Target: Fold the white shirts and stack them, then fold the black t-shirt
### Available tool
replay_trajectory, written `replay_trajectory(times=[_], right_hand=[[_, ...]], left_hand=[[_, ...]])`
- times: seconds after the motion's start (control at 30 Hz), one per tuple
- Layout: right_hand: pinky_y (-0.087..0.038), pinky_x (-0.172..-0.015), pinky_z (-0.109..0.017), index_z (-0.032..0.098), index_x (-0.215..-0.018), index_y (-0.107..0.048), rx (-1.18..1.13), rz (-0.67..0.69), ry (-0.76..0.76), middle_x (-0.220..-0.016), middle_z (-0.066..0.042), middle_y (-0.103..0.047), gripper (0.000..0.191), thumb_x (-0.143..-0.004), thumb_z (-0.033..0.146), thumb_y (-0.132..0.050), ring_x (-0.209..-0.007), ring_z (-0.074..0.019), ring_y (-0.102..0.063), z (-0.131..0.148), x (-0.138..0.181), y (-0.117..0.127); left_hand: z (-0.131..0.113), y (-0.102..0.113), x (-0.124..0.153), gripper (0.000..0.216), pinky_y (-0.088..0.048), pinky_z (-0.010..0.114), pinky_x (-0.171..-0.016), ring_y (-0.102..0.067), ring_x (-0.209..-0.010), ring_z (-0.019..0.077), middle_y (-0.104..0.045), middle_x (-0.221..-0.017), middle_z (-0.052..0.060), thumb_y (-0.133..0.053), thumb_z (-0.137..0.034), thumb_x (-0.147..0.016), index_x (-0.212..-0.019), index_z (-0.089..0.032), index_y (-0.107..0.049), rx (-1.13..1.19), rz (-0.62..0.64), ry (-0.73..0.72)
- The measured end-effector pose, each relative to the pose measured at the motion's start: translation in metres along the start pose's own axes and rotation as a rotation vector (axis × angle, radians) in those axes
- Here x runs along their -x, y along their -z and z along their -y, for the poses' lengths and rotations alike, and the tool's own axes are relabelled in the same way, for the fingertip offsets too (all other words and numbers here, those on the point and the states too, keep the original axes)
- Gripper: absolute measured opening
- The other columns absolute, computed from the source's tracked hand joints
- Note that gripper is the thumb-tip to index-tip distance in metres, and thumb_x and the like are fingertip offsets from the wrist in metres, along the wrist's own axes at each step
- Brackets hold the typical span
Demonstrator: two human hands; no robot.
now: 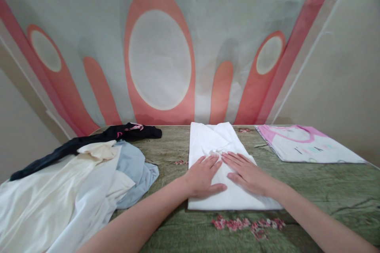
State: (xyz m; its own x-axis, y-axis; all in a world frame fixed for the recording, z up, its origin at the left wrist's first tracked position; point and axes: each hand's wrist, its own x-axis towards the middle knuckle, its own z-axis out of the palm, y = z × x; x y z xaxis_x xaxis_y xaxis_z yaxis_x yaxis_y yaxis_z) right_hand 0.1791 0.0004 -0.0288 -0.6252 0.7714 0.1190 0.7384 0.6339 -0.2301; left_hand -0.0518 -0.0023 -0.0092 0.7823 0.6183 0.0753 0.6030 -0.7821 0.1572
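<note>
A white garment (213,136), folded into a long flat panel, lies on the table in front of me. My left hand (204,176) rests flat on its left side, palm down with the fingers stretched out and the thumb pointing right. On the right half, my right hand (247,174) also presses flat with fingers extended. The fingertips of both hands come close together near a small bunched crease (215,152) in the cloth. Neither hand grips the fabric.
The table (172,189) has a green wood-grain cover with pink flower prints. To the left lies a loose heap of cream, white and light blue clothes (74,182), with a black garment (89,139) behind it. A folded pink-and-white shirt (303,142) lies at the right edge. A patterned backdrop (160,59) stands behind.
</note>
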Motion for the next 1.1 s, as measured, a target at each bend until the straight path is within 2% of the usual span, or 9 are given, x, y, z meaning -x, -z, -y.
replay_trajectory(times=[0.27,0.47,0.63,0.77,0.87,0.93,1.03,1.1], right_hand=[[-0.015,-0.110,-0.047,0.027,-0.141,-0.021,-0.042,0.016,-0.009,-0.146,-0.001,-0.024,0.057,-0.090,0.049,-0.033,-0.135,-0.0225,-0.014,0.000,0.002,0.005],[-0.020,-0.109,-0.047,0.023,-0.141,-0.022,-0.108,-0.207,-0.051,-0.147,-0.006,-0.024,0.056,-0.091,0.042,-0.035,-0.135,-0.0227,-0.017,-0.032,0.003,0.000],[-0.019,-0.108,-0.049,0.022,-0.139,-0.030,-0.114,-0.119,-0.106,-0.144,-0.008,-0.031,0.056,-0.089,0.047,-0.036,-0.133,-0.0249,-0.022,-0.047,0.005,-0.009],[-0.022,-0.108,-0.046,0.018,-0.134,-0.037,-0.192,-0.241,-0.158,-0.141,-0.010,-0.035,0.052,-0.090,0.044,-0.036,-0.131,-0.0236,-0.027,-0.051,0.003,-0.002],[-0.036,-0.099,-0.044,0.016,-0.126,-0.045,-0.274,-0.329,-0.285,-0.130,-0.013,-0.048,0.044,-0.089,0.038,-0.038,-0.118,-0.0232,-0.046,-0.060,0.004,0.014],[-0.046,-0.087,-0.040,0.015,-0.113,-0.055,-0.316,-0.308,-0.365,-0.112,-0.012,-0.061,0.036,-0.087,0.035,-0.040,-0.098,-0.0221,-0.058,-0.065,0.009,0.025],[-0.049,-0.073,-0.036,0.016,-0.092,-0.063,-0.346,-0.211,-0.386,-0.087,-0.007,-0.067,0.026,-0.084,0.030,-0.043,-0.077,-0.0198,-0.061,-0.068,0.025,0.034],[-0.049,-0.070,-0.035,0.018,-0.087,-0.064,-0.359,-0.182,-0.370,-0.082,-0.005,-0.066,0.022,-0.081,0.025,-0.044,-0.074,-0.0191,-0.060,-0.064,0.041,0.035]], left_hand=[[0.002,-0.002,0.000,0.077,-0.011,0.041,-0.108,-0.015,-0.135,0.0249,-0.019,-0.146,0.012,-0.018,-0.066,-0.085,-0.141,-0.014,-0.018,-0.018,0.043,0.002],[0.007,0.000,0.000,0.074,-0.009,0.041,-0.108,-0.013,-0.135,0.0241,-0.016,-0.147,0.011,-0.018,-0.066,-0.085,-0.140,-0.017,-0.020,-0.010,0.054,0.003],[0.019,0.007,-0.001,0.075,-0.008,0.043,-0.108,-0.009,-0.136,0.0241,-0.014,-0.148,0.011,-0.020,-0.066,-0.085,-0.141,-0.018,-0.016,-0.003,0.086,-0.011],[0.019,0.017,-0.001,0.074,-0.009,0.042,-0.107,-0.008,-0.136,0.0242,-0.012,-0.148,0.012,-0.020,-0.065,-0.086,-0.141,-0.016,-0.016,0.030,0.150,-0.010],[0.004,0.024,-0.009,0.067,-0.010,0.042,-0.107,-0.010,-0.136,0.0243,-0.015,-0.147,0.011,-0.017,-0.060,-0.089,-0.140,-0.017,-0.020,0.039,0.149,-0.041],[-0.010,0.026,-0.019,0.061,-0.010,0.042,-0.107,-0.012,-0.135,0.0238,-0.018,-0.147,0.009,-0.014,-0.055,-0.091,-0.139,-0.018,-0.024,0.036,0.142,-0.114],[-0.028,0.023,-0.039,0.055,-0.012,0.044,-0.106,-0.016,-0.134,0.0239,-0.021,-0.146,0.008,-0.013,-0.050,-0.093,-0.138,-0.021,-0.027,0.033,0.133,-0.201],[-0.034,0.018,-0.050,0.054,-0.013,0.045,-0.105,-0.017,-0.134,0.0243,-0.021,-0.147,0.007,-0.013,-0.049,-0.093,-0.138,-0.021,-0.026,0.030,0.125,-0.217]])
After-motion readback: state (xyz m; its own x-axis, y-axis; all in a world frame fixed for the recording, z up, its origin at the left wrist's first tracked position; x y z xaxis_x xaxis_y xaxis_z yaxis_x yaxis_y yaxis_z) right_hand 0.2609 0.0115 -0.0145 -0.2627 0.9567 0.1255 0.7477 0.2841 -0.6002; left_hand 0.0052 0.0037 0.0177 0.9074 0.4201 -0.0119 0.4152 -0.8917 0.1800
